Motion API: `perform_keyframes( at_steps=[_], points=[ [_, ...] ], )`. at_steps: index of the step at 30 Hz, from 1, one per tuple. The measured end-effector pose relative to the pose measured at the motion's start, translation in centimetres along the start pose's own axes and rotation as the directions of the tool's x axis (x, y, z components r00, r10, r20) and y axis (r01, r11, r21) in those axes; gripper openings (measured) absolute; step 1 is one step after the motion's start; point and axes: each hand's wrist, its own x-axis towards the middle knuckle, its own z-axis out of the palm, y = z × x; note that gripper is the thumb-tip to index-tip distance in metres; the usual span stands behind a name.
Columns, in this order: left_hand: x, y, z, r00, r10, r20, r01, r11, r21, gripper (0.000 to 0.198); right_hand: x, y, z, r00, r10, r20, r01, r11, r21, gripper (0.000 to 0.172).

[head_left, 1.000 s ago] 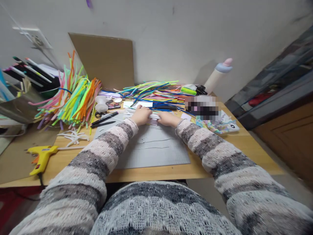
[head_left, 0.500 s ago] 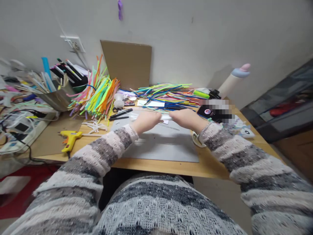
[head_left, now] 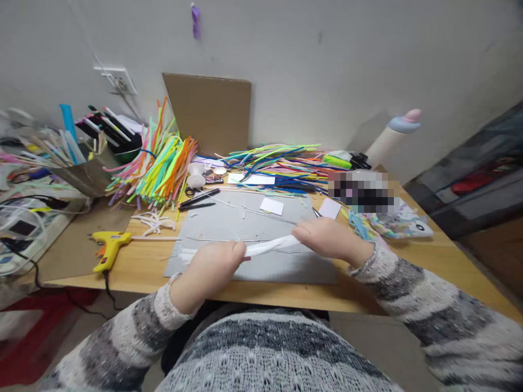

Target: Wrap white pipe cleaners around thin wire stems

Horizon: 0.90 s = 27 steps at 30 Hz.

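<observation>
My left hand [head_left: 212,267] and my right hand [head_left: 322,238] are both closed round a bundle of white pipe cleaners [head_left: 267,247], held level above the near part of a grey cutting mat [head_left: 229,223]. The bundle's left end sticks out past my left fist. Thin bare wires [head_left: 261,212] lie on the mat behind my hands. Two small white paper squares [head_left: 272,206] rest at the mat's far edge.
A fanned heap of coloured pipe cleaners [head_left: 159,163] lies at back left, another pile [head_left: 281,160] at back centre. A yellow glue gun [head_left: 107,247] sits left of the mat. Scissors [head_left: 200,197], loose white pipe cleaner pieces [head_left: 153,222], a cardboard sheet [head_left: 212,111] and a pen holder [head_left: 106,136] stand around.
Both hands drew back from the far edge of the mat toward me, bringing the white bundle along. They have moved apart along it.
</observation>
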Motion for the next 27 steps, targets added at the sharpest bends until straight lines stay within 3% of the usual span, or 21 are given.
perform_keyframes(
  at_steps=[2,4,7,9,11,14,19,21,27],
  points=[
    [-0.4,-0.9,-0.4,0.998,-0.041,0.038,0.040,0.999,0.020,0.026,-0.8,1.6,0.9,0.996,0.091,-0.011,-0.090,0.996,0.006,0.019],
    [-0.8,-2.1,-0.9,0.990,-0.131,0.050,0.129,0.990,0.052,0.028,-1.4,3.4,1.8,0.956,0.288,-0.055,-0.287,0.957,0.034,0.022],
    [-1.1,-3.7,-1.6,0.945,-0.325,0.039,0.321,0.943,0.084,0.031,-1.7,6.1,3.1,0.806,0.577,-0.135,-0.554,0.815,0.172,0.031],
    [-1.2,-4.4,-1.9,0.898,-0.439,0.040,0.435,0.897,0.076,0.032,-1.2,7.5,3.9,0.746,0.654,-0.130,-0.592,0.739,0.323,0.034],
    [-1.3,-4.9,-2.1,0.848,-0.527,0.054,0.525,0.850,0.047,0.031,-0.5,8.4,4.5,0.759,0.645,-0.084,-0.566,0.719,0.404,0.035],
    [-1.9,-5.5,-1.9,0.783,-0.619,0.072,0.620,0.785,0.004,0.032,1.0,8.5,4.6,0.787,0.616,0.022,-0.588,0.740,0.327,0.039],
    [-3.0,-6.6,-1.5,0.679,-0.730,0.077,0.733,0.680,-0.010,0.037,5.3,5.6,3.7,0.902,0.431,0.009,-0.405,0.841,0.359,0.025],
    [-3.2,-6.8,-1.5,0.640,-0.766,0.063,0.769,0.639,-0.027,0.038,7.5,4.3,3.9,0.913,0.407,0.005,-0.382,0.852,0.358,0.017],
    [-4.0,-6.9,-1.3,0.623,-0.781,0.038,0.775,0.611,-0.158,0.036,11.2,2.7,5.9,0.900,0.436,0.024,-0.418,0.845,0.333,0.012]
  ],
)
